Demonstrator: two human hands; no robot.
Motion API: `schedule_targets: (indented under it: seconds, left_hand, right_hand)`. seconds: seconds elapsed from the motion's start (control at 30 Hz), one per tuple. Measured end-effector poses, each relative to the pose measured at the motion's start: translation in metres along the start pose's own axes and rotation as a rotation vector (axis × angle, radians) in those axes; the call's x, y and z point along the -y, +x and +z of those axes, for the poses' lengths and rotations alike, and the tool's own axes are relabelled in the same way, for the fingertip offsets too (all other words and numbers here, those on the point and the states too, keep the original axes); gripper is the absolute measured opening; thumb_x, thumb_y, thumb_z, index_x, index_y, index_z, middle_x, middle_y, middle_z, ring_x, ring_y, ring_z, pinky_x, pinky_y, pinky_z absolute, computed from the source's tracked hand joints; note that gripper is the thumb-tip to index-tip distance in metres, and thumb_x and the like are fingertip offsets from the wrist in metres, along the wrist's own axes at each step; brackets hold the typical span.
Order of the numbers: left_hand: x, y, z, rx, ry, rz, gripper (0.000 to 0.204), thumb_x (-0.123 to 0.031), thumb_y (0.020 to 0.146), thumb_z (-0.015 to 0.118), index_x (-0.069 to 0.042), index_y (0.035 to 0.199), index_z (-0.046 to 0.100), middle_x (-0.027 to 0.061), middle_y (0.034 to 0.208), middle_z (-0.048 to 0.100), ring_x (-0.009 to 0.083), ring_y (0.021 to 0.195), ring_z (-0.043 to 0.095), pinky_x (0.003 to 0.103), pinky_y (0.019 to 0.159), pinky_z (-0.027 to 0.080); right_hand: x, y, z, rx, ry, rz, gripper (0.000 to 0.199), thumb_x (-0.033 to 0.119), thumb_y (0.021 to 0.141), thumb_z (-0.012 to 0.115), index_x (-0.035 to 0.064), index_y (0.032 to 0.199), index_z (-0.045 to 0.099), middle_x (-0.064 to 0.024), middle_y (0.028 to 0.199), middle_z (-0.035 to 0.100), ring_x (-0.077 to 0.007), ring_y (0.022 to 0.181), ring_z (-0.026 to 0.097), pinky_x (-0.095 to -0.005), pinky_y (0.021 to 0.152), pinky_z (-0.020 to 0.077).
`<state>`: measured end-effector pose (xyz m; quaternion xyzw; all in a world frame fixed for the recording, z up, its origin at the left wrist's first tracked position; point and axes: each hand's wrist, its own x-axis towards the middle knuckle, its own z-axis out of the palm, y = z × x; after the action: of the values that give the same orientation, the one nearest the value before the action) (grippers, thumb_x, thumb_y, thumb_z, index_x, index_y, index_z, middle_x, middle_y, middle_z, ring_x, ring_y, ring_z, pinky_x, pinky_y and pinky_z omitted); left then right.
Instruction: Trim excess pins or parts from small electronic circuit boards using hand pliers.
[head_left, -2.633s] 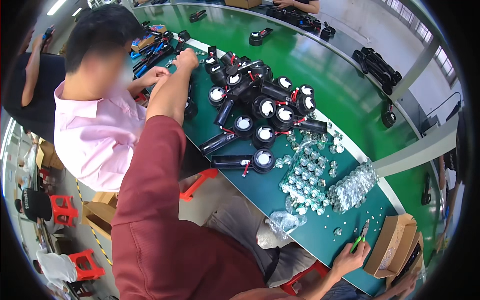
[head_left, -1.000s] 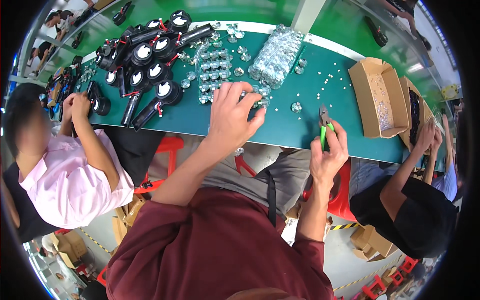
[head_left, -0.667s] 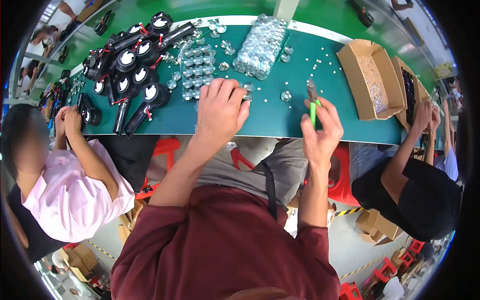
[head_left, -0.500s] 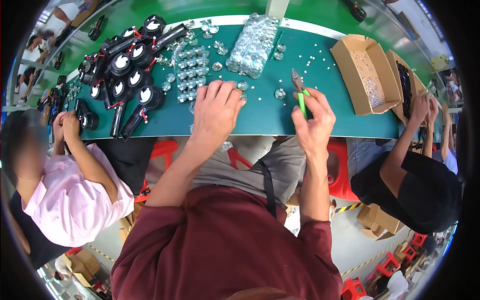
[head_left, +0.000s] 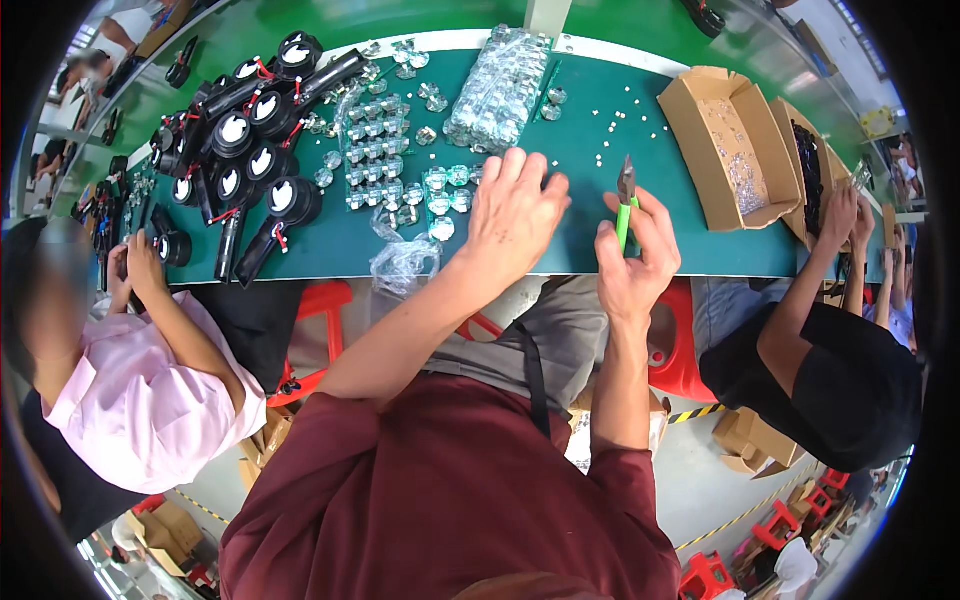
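Note:
My right hand [head_left: 637,250] is closed around the green handles of a pair of cutting pliers [head_left: 626,195], whose jaws point up and away from me. Over the middle of the table, my left hand [head_left: 515,215] is palm down with its fingers bent; its fingertips and anything between them are hidden. Left of that hand lies a small cluster of green circuit boards with clear round parts [head_left: 440,203]. A larger panel of similar boards [head_left: 376,160] is just beyond it. Further away rests a plastic-wrapped stack of boards [head_left: 497,90].
Black round-headed handheld devices [head_left: 240,150] with red wires are piled at the left. Crumpled clear plastic [head_left: 405,262] hangs at the front edge. Small white bits [head_left: 618,127] are scattered at right, near an open cardboard box [head_left: 735,150]. People work on both sides.
My left hand has moved right, off the small board cluster, to where a loose round board lay; that piece is now out of sight. The cutting pliers have moved slightly right and turned more upright.

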<state>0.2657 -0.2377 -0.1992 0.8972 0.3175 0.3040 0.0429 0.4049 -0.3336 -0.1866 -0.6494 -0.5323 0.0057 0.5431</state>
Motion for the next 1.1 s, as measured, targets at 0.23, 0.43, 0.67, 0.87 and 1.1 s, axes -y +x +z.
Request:
schedule_targets:
  seconds: [0.23,0.43,0.67,0.87,1.1]
  left_hand:
    - [-0.009,-0.008,-0.032,-0.128,-1.314,-0.701,0.021,-0.012,0.094,0.07,0.001,0.109,0.068,0.011,0.095,0.073,0.0158,0.077,0.065,0.029,0.068,0.051]
    - [-0.009,-0.03,-0.069,-0.029,-1.735,-0.864,0.018,-0.013,0.1,0.061,0.0,0.113,0.065,0.0111,0.1,0.07,0.0141,0.079,0.063,0.027,0.069,0.048]
    - [-0.016,-0.046,-0.085,0.025,-1.701,-0.803,0.014,-0.006,0.097,0.065,0.002,0.108,0.063,0.0074,0.086,0.068,0.0105,0.07,0.063,0.026,0.065,0.053]
    - [-0.017,-0.048,-0.097,0.093,-1.687,-0.722,0.016,-0.007,0.099,0.063,0.002,0.112,0.062,0.0115,0.097,0.072,0.0109,0.077,0.066,0.027,0.066,0.054]
    - [0.001,-0.066,-0.096,-0.005,-1.801,-0.755,0.015,-0.005,0.099,0.061,-0.001,0.113,0.057,0.018,0.109,0.07,0.0182,0.084,0.069,0.03,0.07,0.054]
  right_hand:
    - [0.015,-0.009,-0.001,0.035,0.131,0.017,0.027,-0.004,0.075,0.066,-0.0054,0.1,0.073,-0.0167,0.11,0.068,-0.0263,0.094,0.07,-0.0346,0.083,0.0546]
    - [0.049,-0.013,0.002,0.195,0.19,-0.032,0.024,-0.001,0.076,0.07,-0.0039,0.1,0.073,-0.0165,0.111,0.068,-0.025,0.089,0.071,-0.0333,0.076,0.0552]
    - [0.06,-0.015,0.006,0.212,0.352,-0.001,0.024,0.002,0.078,0.077,-0.0031,0.102,0.073,-0.0162,0.11,0.069,-0.0235,0.088,0.07,-0.0318,0.075,0.0544]
    - [0.06,-0.022,0.004,0.265,0.523,0.141,0.024,0.004,0.081,0.077,-0.0053,0.103,0.073,-0.0164,0.113,0.067,-0.0203,0.093,0.067,-0.0304,0.079,0.053]
    - [0.076,-0.015,-0.005,0.242,0.231,-0.052,0.021,0.0,0.077,0.074,-0.0038,0.098,0.074,-0.0156,0.109,0.068,-0.023,0.083,0.07,-0.0311,0.072,0.0542]
